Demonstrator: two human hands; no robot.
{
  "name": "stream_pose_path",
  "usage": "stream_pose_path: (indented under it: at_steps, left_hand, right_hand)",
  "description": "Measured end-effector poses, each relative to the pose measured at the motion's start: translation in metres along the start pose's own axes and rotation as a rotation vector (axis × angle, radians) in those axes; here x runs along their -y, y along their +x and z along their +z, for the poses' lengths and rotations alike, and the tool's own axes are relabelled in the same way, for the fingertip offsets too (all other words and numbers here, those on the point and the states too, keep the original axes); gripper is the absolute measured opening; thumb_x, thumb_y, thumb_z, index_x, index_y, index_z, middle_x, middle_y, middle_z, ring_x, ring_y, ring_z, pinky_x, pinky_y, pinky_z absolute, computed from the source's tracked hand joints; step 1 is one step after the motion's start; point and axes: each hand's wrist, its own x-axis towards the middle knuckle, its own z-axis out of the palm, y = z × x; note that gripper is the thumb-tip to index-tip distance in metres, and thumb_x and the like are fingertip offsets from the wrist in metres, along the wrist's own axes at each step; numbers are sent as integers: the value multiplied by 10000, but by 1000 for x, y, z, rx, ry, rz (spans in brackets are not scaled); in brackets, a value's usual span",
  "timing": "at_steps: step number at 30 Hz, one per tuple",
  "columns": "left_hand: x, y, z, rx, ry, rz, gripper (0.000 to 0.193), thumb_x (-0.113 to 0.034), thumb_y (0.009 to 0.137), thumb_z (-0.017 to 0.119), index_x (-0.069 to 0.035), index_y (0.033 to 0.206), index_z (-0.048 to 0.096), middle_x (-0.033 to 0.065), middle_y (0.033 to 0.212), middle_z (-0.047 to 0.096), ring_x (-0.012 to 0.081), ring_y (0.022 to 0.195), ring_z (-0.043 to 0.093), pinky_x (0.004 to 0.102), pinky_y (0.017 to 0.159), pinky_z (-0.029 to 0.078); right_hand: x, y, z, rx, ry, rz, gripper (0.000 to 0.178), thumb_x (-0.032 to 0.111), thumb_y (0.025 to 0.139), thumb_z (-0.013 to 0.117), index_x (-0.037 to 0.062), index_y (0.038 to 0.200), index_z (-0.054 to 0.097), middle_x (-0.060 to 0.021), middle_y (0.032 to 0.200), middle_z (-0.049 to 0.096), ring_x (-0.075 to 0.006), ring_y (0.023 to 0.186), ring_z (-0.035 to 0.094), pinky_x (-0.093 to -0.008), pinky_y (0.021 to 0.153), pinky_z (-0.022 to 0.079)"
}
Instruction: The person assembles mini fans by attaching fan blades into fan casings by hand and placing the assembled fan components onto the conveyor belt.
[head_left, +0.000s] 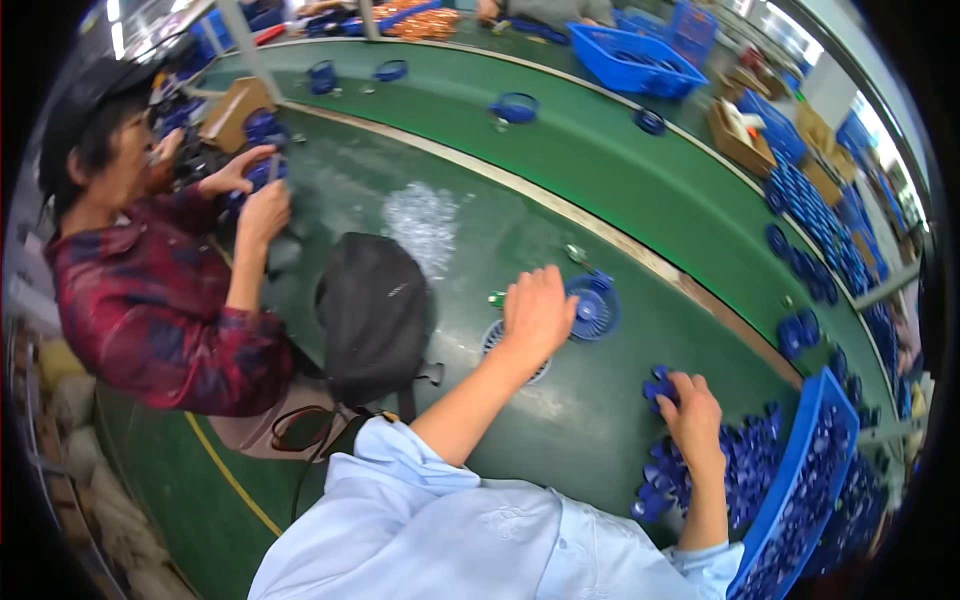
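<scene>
My left hand (538,312) is over the green worktable, back up, its fingers curled down; what they grip is hidden. A round pale grille (540,375) shows partly beneath its wrist. Touching or just beside its right edge lies a round blue fan housing (594,308) with radial slots. A small green piece (497,298) shows at its left. My right hand (694,415) pinches a small blue fan blade (658,387) between thumb and fingers. It is above a heap of similar blue blades (745,455) on the table.
A long blue bin (790,500) of blades borders the right. A black backpack (374,315) and a pile of small clear or silvery pieces (420,225) lie left. A co-worker in a plaid shirt (150,290) handles blue parts. The green conveyor (600,160) carries blue rings beyond a raised edge.
</scene>
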Motion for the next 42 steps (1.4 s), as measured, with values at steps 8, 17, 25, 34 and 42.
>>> stream_pose_path:
  at_steps: [8, 17, 25, 34, 42]
  left_hand:
    - [-2, -8, -4, -23, -146, 187, 144, -76, 874, 545, -12, 1002, 536, 179, 900, 625, 358, 813, 636, 459, 721, 505]
    - [-26, -17, -6, 374, -1151, -209, 330, -261, 981, 572, 6, 1171, 536, 79, 955, 645, 157, 846, 638, 300, 696, 526]
    - [-46, -28, -11, 641, -1559, -574, 357, -367, 1000, 562, -62, 1184, 563, 53, 1029, 647, 120, 909, 641, 286, 741, 546]
    - [-55, -45, 6, 556, -1608, -537, 321, -277, 964, 646, 0, 1119, 605, 33, 976, 631, 87, 853, 570, 260, 721, 492]
    - [-50, -47, 19, 491, -1459, -411, 255, -158, 952, 639, -4, 1150, 594, 32, 984, 643, 85, 871, 593, 258, 729, 515]
  right_hand:
    - [6, 7, 11, -86, -76, -111, 364, 101, 771, 749, 36, 1113, 643, -145, 912, 591, -330, 777, 616, -410, 692, 499]
    - [69, -4, -38, -398, 358, -224, 414, -60, 750, 703, -13, 1155, 627, -58, 906, 555, -103, 645, 497, -225, 560, 394]
    - [84, 17, -18, -245, 51, -309, 429, 106, 729, 791, 41, 1121, 630, -140, 954, 604, -338, 760, 639, -407, 626, 528]
    - [78, 28, 1, -291, 61, -264, 381, 135, 749, 768, 56, 1095, 629, -123, 905, 578, -339, 732, 628, -420, 604, 517]
    - [64, 35, 14, -201, 219, -185, 339, 120, 776, 724, 54, 1089, 612, -117, 889, 567, -327, 752, 621, -432, 598, 514]
